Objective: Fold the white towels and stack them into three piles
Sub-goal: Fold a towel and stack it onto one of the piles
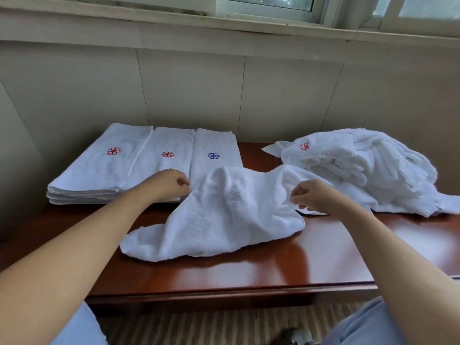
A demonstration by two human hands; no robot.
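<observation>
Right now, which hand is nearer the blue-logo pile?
Left. The left hand is beside the blue-logo pile, near its front corner; the right hand is farther right, pinching the loose towel.

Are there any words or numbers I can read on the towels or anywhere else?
No words or numbers can be read anywhere.
Left folded pile: a red pinwheel flower emblem, no letters.
Middle folded pile: a red flower emblem, no letters.
Right folded pile: a blue flower emblem, no letters.
Unfolded heap: a red flower emblem, partly creased, no letters.
</observation>
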